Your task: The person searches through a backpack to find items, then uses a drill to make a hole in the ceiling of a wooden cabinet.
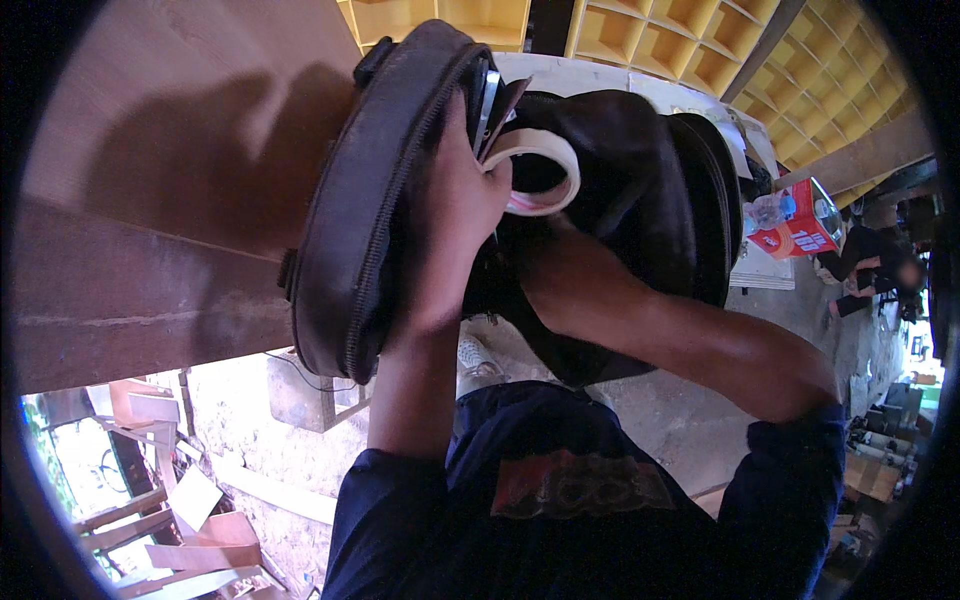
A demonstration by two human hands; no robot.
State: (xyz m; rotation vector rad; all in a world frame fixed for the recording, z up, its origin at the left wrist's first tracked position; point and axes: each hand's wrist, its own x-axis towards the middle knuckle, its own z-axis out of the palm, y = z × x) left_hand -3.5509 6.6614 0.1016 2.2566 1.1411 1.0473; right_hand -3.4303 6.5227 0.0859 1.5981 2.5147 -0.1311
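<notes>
A dark leather bag [330,230], its zip undone, gapes wide in front of me. My left hand [465,195] is inside its left half, thumb against a white roll of tape [570,180] and fingers partly hidden. Beside those fingers stand a shiny metal strip [487,105] and a thin brown flat piece [510,112]. My right hand [545,255] reaches into the middle of the bag below the tape; its fingers are out of sight in the dark interior. The bag's right half [690,190] bulges beyond my right forearm.
A brown wooden panel [150,230] rises at the left. Behind the bag is a pale table [590,75], with a red can [805,220] and a clear plastic bottle [768,212] at its right. Yellow pigeonhole shelves [680,35] line the back. Another person [870,265] is at far right; wood scraps [210,545] lie lower left.
</notes>
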